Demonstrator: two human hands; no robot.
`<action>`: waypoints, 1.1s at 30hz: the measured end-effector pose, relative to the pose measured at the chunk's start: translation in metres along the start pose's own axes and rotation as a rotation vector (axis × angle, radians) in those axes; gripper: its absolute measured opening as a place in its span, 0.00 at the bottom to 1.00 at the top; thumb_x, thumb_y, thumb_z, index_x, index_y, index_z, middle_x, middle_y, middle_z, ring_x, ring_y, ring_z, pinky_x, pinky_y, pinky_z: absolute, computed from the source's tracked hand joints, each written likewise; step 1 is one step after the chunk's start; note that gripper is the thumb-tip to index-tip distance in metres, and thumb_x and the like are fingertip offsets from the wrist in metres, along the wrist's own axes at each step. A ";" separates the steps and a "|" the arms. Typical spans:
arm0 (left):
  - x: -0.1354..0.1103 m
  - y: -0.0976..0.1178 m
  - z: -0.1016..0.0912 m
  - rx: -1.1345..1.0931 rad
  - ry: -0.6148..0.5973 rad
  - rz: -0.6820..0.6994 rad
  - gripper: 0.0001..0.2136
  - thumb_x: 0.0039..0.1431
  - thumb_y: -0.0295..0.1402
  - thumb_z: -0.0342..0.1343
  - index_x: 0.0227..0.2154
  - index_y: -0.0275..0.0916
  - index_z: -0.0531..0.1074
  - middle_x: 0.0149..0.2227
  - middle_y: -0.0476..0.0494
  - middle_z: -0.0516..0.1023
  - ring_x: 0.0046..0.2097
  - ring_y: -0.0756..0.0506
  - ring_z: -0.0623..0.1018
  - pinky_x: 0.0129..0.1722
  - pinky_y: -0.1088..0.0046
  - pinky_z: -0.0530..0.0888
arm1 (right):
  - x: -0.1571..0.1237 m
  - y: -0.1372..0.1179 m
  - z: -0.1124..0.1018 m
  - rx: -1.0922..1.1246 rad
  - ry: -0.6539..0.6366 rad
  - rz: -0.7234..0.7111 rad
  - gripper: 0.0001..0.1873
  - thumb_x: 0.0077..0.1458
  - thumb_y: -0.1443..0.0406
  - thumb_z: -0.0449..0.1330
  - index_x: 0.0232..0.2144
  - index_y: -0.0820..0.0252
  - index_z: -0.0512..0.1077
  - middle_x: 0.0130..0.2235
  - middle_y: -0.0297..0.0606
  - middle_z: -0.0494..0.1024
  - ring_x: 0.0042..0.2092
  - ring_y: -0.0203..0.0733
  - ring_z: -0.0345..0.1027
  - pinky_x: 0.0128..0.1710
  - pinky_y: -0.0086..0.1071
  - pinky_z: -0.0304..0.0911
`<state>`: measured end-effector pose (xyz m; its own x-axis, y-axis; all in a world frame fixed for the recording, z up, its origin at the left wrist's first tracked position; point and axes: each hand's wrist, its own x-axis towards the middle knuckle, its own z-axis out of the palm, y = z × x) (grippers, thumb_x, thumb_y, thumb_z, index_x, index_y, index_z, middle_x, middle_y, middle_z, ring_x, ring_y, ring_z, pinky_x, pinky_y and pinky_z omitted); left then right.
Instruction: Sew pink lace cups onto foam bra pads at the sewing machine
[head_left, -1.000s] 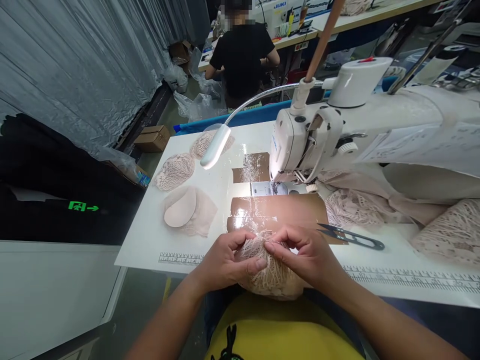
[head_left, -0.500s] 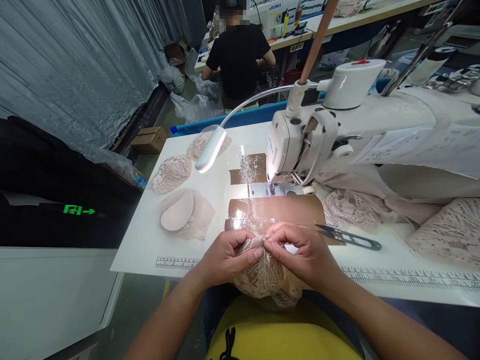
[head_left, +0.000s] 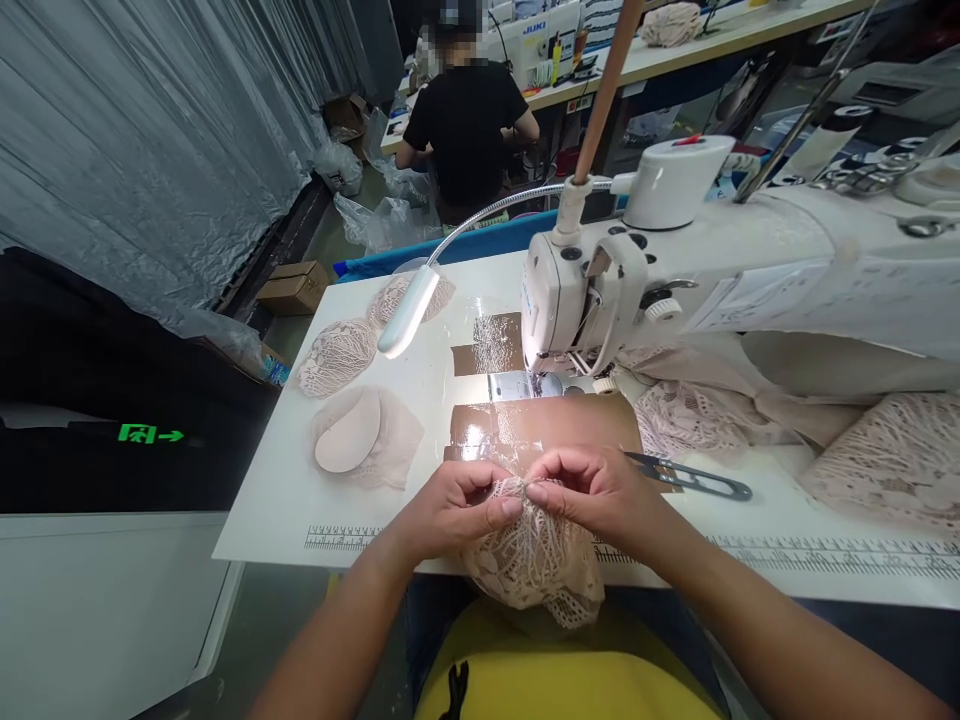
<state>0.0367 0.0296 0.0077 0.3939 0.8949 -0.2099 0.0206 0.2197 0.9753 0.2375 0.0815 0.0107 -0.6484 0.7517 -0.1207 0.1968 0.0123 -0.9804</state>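
Between my two hands a piece of beige lace fabric [head_left: 536, 560] hangs over the table's front edge, above my lap. My left hand [head_left: 461, 510] pinches its upper edge between thumb and fingers. Close beside it, my right hand [head_left: 585, 490] pinches the same edge, fingertips nearly meeting the left ones. A pair of thread snips [head_left: 701, 477] lies just right of my right hand, its tip partly hidden behind the hand. The white sewing machine [head_left: 585, 290] stands beyond my hands, over brown tape [head_left: 547, 420] on the table top.
Lace cups [head_left: 337, 357] and a smooth oval pad on mesh [head_left: 349, 430] lie at the table's left. More lace fabric [head_left: 892, 460] is heaped at the right. A lamp [head_left: 409, 312] bends over the table. A co-worker [head_left: 469, 130] in black sits beyond.
The camera view has shifted slightly. Both hands keep their pinch on the lace edge, with the fingertips moved only a little.
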 end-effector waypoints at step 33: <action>0.093 -0.013 0.043 1.690 0.271 0.185 0.06 0.56 0.26 0.49 0.26 0.34 0.70 0.25 0.38 0.71 0.31 0.41 0.72 0.28 0.66 0.68 | 0.028 0.017 -0.043 -0.859 0.117 -0.054 0.17 0.56 0.73 0.47 0.38 0.58 0.74 0.37 0.40 0.76 0.37 0.41 0.68 0.35 0.31 0.61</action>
<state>0.1128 0.0929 -0.0220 0.3517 0.9332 0.0734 0.9354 -0.3473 -0.0668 0.2546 0.1312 -0.0029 -0.6026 0.7979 -0.0144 0.6854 0.5083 -0.5214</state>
